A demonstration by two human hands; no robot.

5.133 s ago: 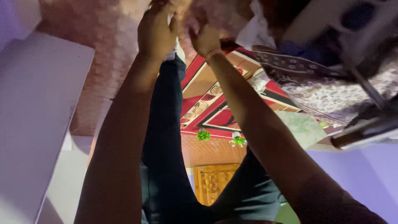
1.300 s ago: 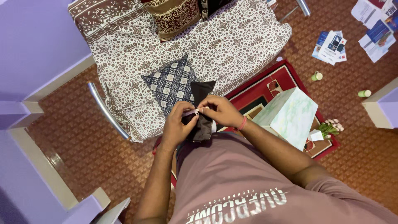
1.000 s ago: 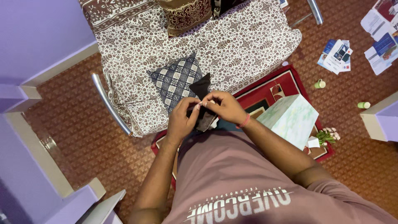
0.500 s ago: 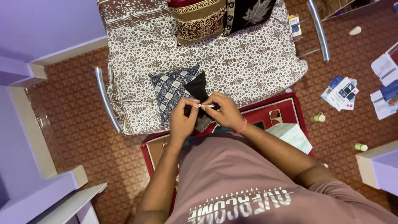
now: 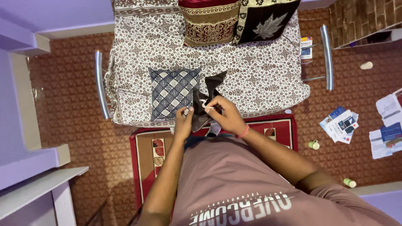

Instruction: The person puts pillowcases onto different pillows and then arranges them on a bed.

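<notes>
I stand at the foot of a bed (image 5: 259, 71) with a brown-and-white patterned cover. My left hand (image 5: 183, 122) pinches the lower edge of a dark brown cloth cover (image 5: 204, 100) that hangs in front of me. My right hand (image 5: 224, 115) grips the same cloth by a small white tag or zip pull at its upper edge. A dark blue checked cushion (image 5: 172, 91) lies on the bed just left of the cloth.
Two more cushions, one red and gold (image 5: 209, 21) and one black with a leaf (image 5: 266, 20), lie at the bed's far end. A red rug (image 5: 148, 163) is underfoot. Papers (image 5: 343, 124) and small green-capped bottles (image 5: 313, 145) lie on the floor at right. A white shelf (image 5: 37, 186) stands at left.
My view has turned so the bed lies square ahead. My hands have drawn a little apart along the dark cloth, which now hangs more opened out. Five seconds ago my arms were raised overhead.
</notes>
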